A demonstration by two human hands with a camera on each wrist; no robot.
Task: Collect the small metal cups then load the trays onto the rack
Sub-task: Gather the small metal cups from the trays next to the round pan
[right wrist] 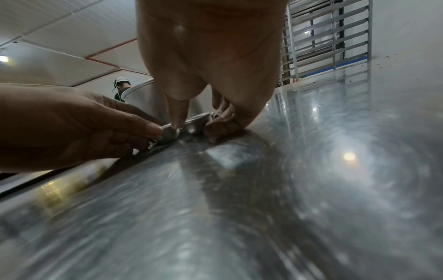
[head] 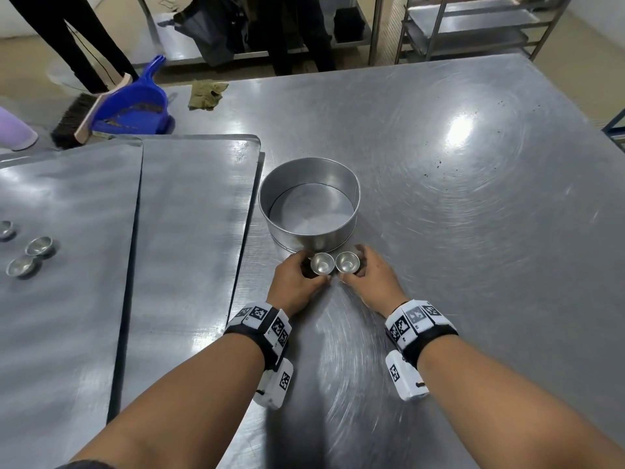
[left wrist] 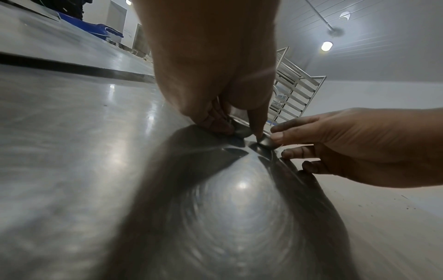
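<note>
Two small metal cups sit side by side on the steel table just in front of the round metal pan point(head: 309, 201). My left hand point(head: 297, 279) pinches the left cup point(head: 322, 264) between thumb and fingers; in the left wrist view that cup point(left wrist: 239, 128) shows under my fingertips. My right hand point(head: 367, 275) pinches the right cup point(head: 347, 262), also seen as a cup point(right wrist: 196, 125) in the right wrist view. Three more cups point(head: 39, 247) lie on the left tray point(head: 67, 316). A second tray point(head: 189, 248) lies beside it.
A tray rack point(head: 473, 25) stands beyond the table's far right corner. A blue dustpan point(head: 135, 103), a brush point(head: 76, 120) and a rag point(head: 206, 94) lie at the far left. People's legs point(head: 84, 38) stand behind the table.
</note>
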